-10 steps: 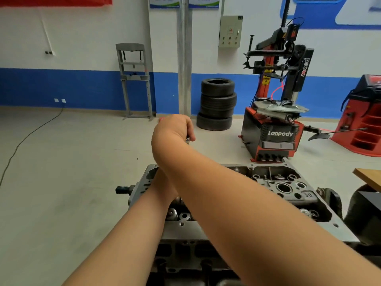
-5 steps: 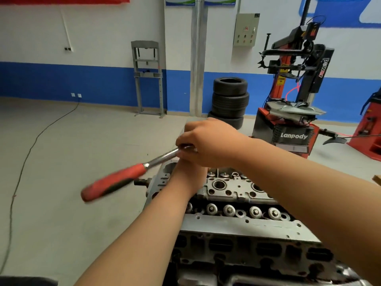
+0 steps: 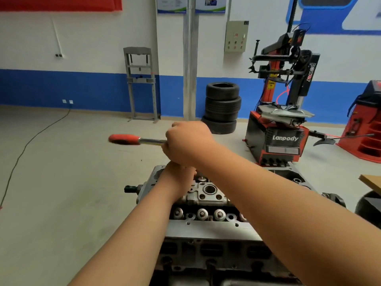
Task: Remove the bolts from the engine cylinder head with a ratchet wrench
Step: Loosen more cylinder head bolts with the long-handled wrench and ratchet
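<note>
The grey metal cylinder head (image 3: 208, 195) lies in front of me, with a row of round valve caps (image 3: 202, 213) along its near side. My right hand (image 3: 187, 141) grips the ratchet wrench (image 3: 123, 139) at its head end above the cylinder head's far left corner. The chrome shaft and red handle stick out level to the left. My left hand (image 3: 177, 176) sits directly under the right hand, on that same corner. Its fingers are hidden by the right hand. No bolt or socket shows under the hands.
A stack of tyres (image 3: 222, 106) and a red-and-black tyre changer (image 3: 276, 139) stand behind the engine. A grey press frame (image 3: 141, 83) is at the wall, a cable (image 3: 31, 141) runs across the floor at left, and a wooden board edge (image 3: 371, 182) is at right.
The wrench handle has swung round: hidden behind my right hand a second ago, then pointing down-left, now level and pointing left. Both hands stay over the same corner.
</note>
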### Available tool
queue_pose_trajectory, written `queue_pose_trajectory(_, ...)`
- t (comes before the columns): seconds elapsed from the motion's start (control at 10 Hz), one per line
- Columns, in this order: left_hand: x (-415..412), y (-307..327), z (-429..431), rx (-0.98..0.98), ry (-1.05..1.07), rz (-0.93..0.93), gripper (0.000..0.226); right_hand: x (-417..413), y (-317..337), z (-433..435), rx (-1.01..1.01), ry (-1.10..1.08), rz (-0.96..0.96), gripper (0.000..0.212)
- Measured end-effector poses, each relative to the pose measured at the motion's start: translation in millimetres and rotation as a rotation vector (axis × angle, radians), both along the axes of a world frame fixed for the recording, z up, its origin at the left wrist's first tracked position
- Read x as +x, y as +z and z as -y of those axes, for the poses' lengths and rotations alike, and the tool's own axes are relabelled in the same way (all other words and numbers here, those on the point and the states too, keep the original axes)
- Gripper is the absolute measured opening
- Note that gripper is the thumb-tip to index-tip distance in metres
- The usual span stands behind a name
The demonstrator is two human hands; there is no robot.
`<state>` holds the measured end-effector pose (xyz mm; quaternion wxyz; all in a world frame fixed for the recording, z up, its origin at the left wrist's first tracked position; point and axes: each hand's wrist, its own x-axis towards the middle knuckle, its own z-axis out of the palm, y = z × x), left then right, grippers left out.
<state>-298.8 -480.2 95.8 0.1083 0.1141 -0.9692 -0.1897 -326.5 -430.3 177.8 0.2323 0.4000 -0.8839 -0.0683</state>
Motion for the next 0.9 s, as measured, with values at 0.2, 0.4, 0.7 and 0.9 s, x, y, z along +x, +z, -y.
queue_pose_trajectory(0.2,-6,1,-3,-0.221,0.029,-0.111,0.049,3,3,-52,-0.024,0.431,0.212,0.032)
queue_pose_trajectory(0.4,7,16,-12,0.471,0.165,-0.204,0.029,7,8,3,-0.007,0.001,-0.033,0.021)
queue_pose_trajectory(0.7,-13,60,-6,0.724,0.028,-0.249,0.027,2,3,34,0.269,-0.379,-0.007,0.005)
queue_pose_trajectory(0.9,5,2,-2,0.344,0.105,-0.098,0.044,3,-10,-34,-0.109,0.378,0.106,0.036)
